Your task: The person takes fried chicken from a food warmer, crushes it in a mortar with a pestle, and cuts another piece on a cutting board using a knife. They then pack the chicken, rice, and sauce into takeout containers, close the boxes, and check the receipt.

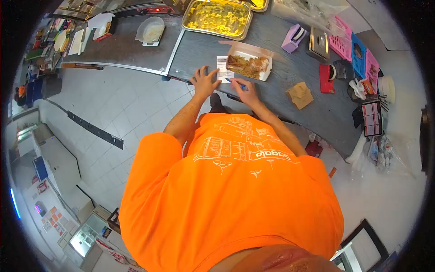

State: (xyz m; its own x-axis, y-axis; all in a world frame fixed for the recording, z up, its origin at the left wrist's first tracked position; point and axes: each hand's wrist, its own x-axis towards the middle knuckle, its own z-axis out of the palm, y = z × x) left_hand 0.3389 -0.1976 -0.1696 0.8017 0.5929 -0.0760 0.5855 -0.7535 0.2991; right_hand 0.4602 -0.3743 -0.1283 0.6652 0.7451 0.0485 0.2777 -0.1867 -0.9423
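Note:
My left hand (205, 82) lies with its fingers spread at the front edge of the dark worktop, its fingertips reaching the left side of a white printed slip (223, 67). A blue pen (244, 87) is gripped in my right hand (247, 95), its tip at the lower part of the slip. Just behind and to the right of the slip sits an open cardboard food box (266, 72) with its lid folded back. Rice and browned pieces of food fill it. The print on the slip is too small to read.
A metal tray (248, 28) of yellow food stands at the back. Left of it, a plastic container (150, 30) rests on a small scale. To the right are a brown paper packet (299, 95), a purple tape dispenser (293, 38), a red tape dispenser (326, 79) and pink baskets (340, 40).

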